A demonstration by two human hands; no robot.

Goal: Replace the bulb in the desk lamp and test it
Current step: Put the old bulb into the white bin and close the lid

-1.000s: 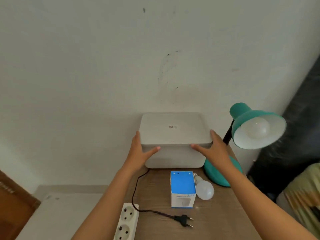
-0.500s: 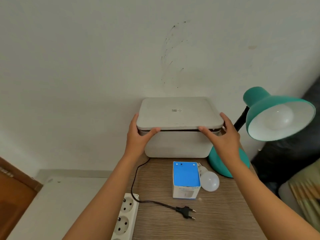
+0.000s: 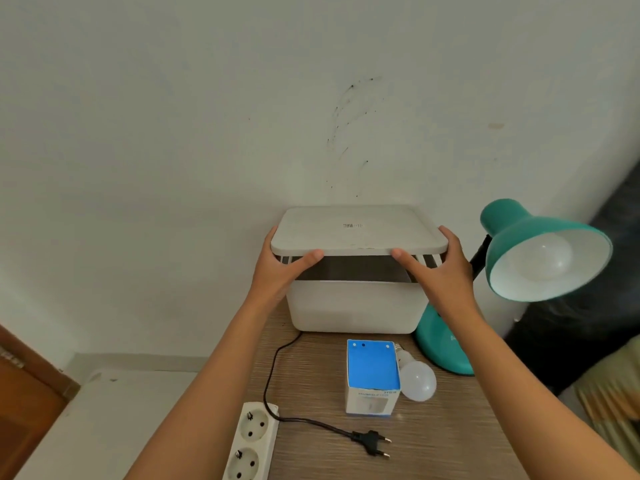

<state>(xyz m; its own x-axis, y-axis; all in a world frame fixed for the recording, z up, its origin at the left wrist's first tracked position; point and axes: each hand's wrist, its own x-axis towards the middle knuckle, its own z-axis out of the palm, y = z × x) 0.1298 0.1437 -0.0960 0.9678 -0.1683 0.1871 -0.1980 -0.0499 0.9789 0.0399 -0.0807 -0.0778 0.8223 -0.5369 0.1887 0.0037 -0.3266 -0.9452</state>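
Note:
A teal desk lamp (image 3: pixel 519 237) stands at the table's right, its shade facing me with a white bulb (image 3: pixel 543 256) screwed inside. A loose white bulb (image 3: pixel 417 379) lies beside a blue and white bulb carton (image 3: pixel 372 375) on the wooden table (image 3: pixel 433 438). At the back stands a white storage box (image 3: pixel 356 306). Its lid (image 3: pixel 356 230) is raised above the rim, leaving a dark gap. My left hand (image 3: pixel 280 271) grips the lid's left edge and my right hand (image 3: pixel 436 275) grips its right edge.
The lamp's black cord runs to an unplugged plug (image 3: pixel 372 441) lying on the table front. A white power strip (image 3: pixel 251 441) lies at the table's left edge. A white wall rises right behind the box. A dark object stands to the right of the lamp.
Both hands have lifted the lid off the box, from closed to a clear gap. The view has tilted downward a little.

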